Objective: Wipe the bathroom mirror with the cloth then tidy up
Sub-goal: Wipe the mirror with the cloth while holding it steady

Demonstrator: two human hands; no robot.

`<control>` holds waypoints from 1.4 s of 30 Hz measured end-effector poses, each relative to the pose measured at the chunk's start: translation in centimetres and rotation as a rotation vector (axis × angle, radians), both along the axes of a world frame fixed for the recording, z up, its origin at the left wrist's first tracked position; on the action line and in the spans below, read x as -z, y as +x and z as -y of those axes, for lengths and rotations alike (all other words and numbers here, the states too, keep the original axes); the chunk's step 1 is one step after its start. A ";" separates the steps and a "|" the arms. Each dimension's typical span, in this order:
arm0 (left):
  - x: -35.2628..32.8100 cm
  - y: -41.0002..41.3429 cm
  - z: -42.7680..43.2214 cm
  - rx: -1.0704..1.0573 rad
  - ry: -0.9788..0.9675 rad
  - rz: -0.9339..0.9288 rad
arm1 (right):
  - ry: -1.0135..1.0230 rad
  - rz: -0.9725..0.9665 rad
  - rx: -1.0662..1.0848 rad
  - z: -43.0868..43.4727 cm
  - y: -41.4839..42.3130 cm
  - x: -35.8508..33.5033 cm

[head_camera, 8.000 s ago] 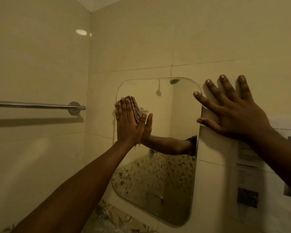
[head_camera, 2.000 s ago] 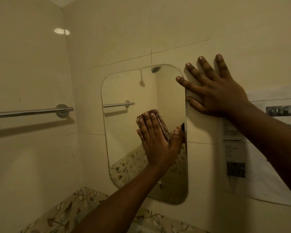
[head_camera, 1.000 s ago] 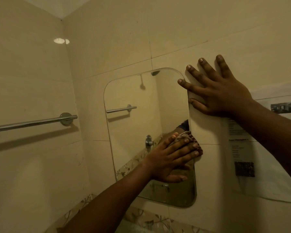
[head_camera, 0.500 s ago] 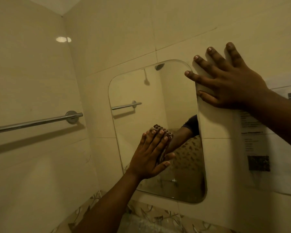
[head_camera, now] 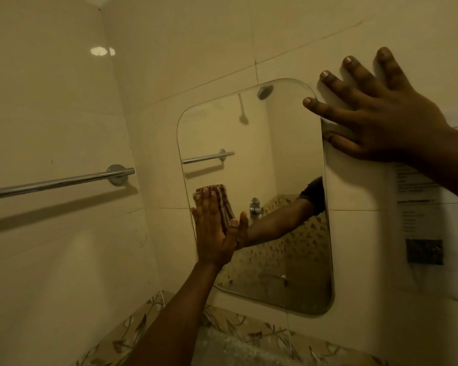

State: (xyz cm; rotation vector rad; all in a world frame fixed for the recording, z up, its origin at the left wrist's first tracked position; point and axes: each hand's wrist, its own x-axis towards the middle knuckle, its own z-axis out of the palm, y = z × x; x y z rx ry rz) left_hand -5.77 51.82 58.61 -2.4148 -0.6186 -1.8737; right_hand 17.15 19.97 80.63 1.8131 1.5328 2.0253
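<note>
While the left hand (head_camera: pixel 212 231) presses flat, fingers straight and together and pointing up, the striped cloth (head_camera: pixel 226 207) sits pinned between its palm and the glass, and nothing curls round it: an open palm, pushing. That puts the cloth on the mirror (head_camera: pixel 280 159), hard by the mirror's left edge and about halfway up, its folded edge peeking out beyond the fingertips and along the thumb side. Just past the thumb, the glass shows the hand's own reflection meeting it. Up and across from that press, the right hand (head_camera: pixel 381 120) lies spread wide on the wall tile (head_camera: pixel 354 233), fingers splayed and straight, holding nothing, forefinger tip over the mirror's top right corner and thumb along its right edge. Below that wrist, a printed paper notice (head_camera: pixel 421 223) is on the wall. Out on the far side of the wiping hand, a chrome towel rail (head_camera: pixel 58 184) runs along the side wall, and under the forearm a leaf-patterned tile border (head_camera: pixel 249 331) crosses.
</note>
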 end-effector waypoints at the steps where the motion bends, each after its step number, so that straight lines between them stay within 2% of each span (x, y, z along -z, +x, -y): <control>1: 0.1 -0.1 -0.3 -0.013 -0.032 0.024 | 0.002 0.004 -0.002 0.0 0.0 0.0; 7: 0.2 0.3 -0.2 -0.038 -0.187 0.172 | 0.008 0.004 0.003 0.1 0.1 0.0; 13: -0.8 1.2 1.7 -0.081 -0.463 0.368 | 0.017 0.009 -0.010 0.1 0.1 0.0; 27: -2.6 3.9 5.3 -0.085 -0.854 0.627 | 0.028 0.015 0.016 0.6 -0.2 -0.3; 33: -2.6 4.9 7.9 -0.069 -0.852 0.595 | 0.017 0.005 0.009 0.6 -0.3 -0.4; 42: -1.5 6.0 10.7 -0.047 -0.661 0.478 | 0.023 0.016 0.014 0.4 0.0 -0.4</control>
